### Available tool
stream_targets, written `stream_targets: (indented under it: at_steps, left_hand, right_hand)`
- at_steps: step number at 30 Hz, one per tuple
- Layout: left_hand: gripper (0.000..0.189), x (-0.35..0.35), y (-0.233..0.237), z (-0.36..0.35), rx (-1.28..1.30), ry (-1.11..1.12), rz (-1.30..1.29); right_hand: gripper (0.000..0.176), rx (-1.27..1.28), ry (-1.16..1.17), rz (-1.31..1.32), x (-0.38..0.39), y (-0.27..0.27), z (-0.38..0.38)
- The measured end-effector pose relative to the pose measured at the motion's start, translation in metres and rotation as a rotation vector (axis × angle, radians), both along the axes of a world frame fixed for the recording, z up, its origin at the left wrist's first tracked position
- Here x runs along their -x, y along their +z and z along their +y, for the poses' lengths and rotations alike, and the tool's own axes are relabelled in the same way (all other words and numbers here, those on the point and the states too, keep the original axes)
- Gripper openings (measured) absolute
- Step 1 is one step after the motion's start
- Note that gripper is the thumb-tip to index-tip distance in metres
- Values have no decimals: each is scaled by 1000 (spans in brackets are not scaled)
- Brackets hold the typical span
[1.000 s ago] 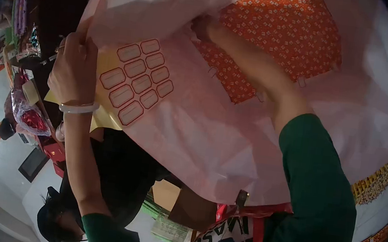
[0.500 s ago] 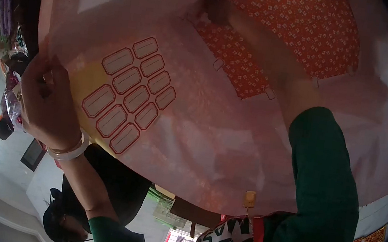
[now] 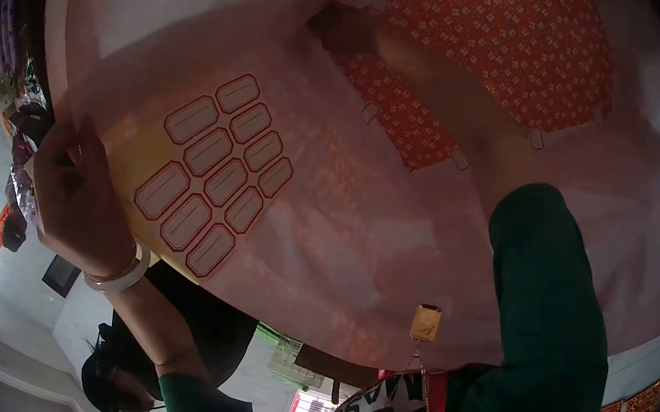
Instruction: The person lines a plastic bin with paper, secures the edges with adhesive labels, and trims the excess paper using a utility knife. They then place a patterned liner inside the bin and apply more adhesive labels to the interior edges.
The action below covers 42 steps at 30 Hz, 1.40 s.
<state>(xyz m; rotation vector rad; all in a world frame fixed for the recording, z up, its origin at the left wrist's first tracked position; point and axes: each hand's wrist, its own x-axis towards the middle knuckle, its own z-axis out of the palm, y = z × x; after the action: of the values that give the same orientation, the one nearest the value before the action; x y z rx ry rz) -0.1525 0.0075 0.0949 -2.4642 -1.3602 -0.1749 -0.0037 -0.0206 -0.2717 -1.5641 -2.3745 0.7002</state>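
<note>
A sheet of red-bordered blank labels (image 3: 225, 181) lies on the pink table cover, with bare yellow backing (image 3: 145, 150) along its left side. My left hand (image 3: 78, 210) is beside that bare side, fingers curled together; whatever they may hold is hidden. A bangle circles its wrist. Farther away lies a red cloth-like piece (image 3: 525, 52) with a small white flower pattern and small clear loops (image 3: 535, 139) along its edges. My right hand (image 3: 343, 29) reaches across it to its far left corner. Deep shadow hides the fingers there.
The pink table cover (image 3: 324, 247) spreads under everything. A gold pendant (image 3: 425, 323) hangs from my neck over the near edge. Another person (image 3: 116, 374) is at the lower left, beside a black surface (image 3: 192, 304). Plastic-wrapped items (image 3: 23, 166) stand at the left.
My right hand has shifted slightly left at the corner of the red patterned piece. My left hand and the label sheet appear slightly lower in view, and the pendant has swung.
</note>
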Motion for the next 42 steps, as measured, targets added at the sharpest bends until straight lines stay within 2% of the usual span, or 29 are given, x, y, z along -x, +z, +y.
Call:
stream_targets:
  at_steps: [5,12,15,17,19,20,22,23,28,29,31,32,34,35,37,38,40,41,42]
  left_hand:
    - [16,4,-1,1,13,23,-29]
    - [14,5,-5,0,46,-8,-154]
    - [13,6,-5,1,-5,52,-57]
    - [13,6,-3,0,5,16,-63]
    - [13,4,-3,1,14,-23,-66]
    - [13,3,-4,2,20,-49,-79]
    - [12,2,-4,4,21,-77,-89]
    - [12,2,-3,4,24,-68,-76]
    - [12,-4,-5,1,7,7,-103]
    - [13,-3,-4,2,17,15,-69]
    - [13,0,-4,3,25,30,-48]
    - [13,2,-5,4,46,4,-99]
    - [12,3,-6,5,59,-18,-155]
    - [12,3,-7,4,48,-18,-144]
    - [12,3,-8,4,42,-11,-132]
    - [12,4,-8,3,61,2,-178]
    - [11,4,-8,3,84,22,-219]
    - [11,2,-8,2,62,11,-187]
    - [11,1,-7,2,35,0,-155]
  right_hand:
    - [27,-6,20,77,16,-7,3]
    - [29,43,121,113,15,-44,12]
    - [29,52,153,115,4,-62,18]
    - [29,50,160,115,1,-81,20]
    - [31,-130,83,259,4,-92,16]
    - [31,-133,81,259,-1,-99,21]
    - [30,883,178,1307,-19,-73,35]
    - [30,881,179,1308,-16,-63,31]
    - [28,472,-152,95,-1,0,-13]
    - [28,470,-150,82,-2,9,-25]
    - [25,537,-645,1263,-8,11,-60]
    - [25,533,-640,1251,-16,8,-75]
    - [26,691,-770,495,-33,1,-97]
    - [26,688,-767,490,-36,-5,-100]
    - [21,733,-1143,825,-39,-6,-99]
    - [21,737,-1141,821,-40,-9,-95]
    - [19,415,-1077,576,-40,10,-74]
    - [19,419,-1072,579,-39,-1,-69]
    - [18,80,-983,392,-39,-18,-59]
